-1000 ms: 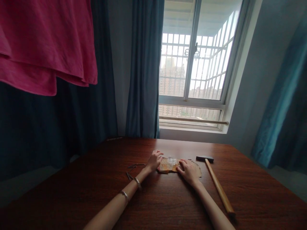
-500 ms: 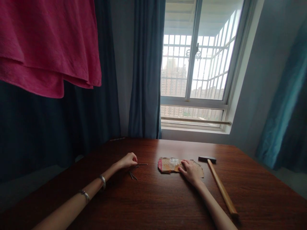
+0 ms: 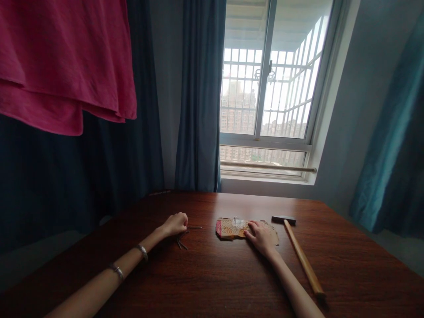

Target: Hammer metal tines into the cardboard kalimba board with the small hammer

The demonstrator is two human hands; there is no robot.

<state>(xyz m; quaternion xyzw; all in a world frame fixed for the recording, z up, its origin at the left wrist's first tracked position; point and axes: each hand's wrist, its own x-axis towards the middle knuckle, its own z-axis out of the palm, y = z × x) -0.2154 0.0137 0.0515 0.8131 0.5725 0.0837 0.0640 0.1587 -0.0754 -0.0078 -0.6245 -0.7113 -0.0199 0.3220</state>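
Note:
My left hand (image 3: 174, 224) rests curled on the dark wooden table (image 3: 212, 274), fingers closed over a small cluster of loose nails (image 3: 185, 235); whether it grips one is hidden. My right hand (image 3: 261, 236) lies flat, fingers spread, pressing on a small patterned piece of board (image 3: 229, 229). A couple of nails (image 3: 235, 219) stand upright in that piece, near its far edge. A hammer (image 3: 298, 251) with a long wooden handle and dark head lies just right of my right hand, untouched.
A barred window (image 3: 268, 88) with blue curtains (image 3: 198, 97) is behind the table. A red cloth (image 3: 62, 62) hangs at the upper left. A second teal curtain (image 3: 391, 145) hangs at the right.
My left hand left the patterned piece and moved left onto the loose nails, where it now sits curled. The right hand stayed pressed on the piece.

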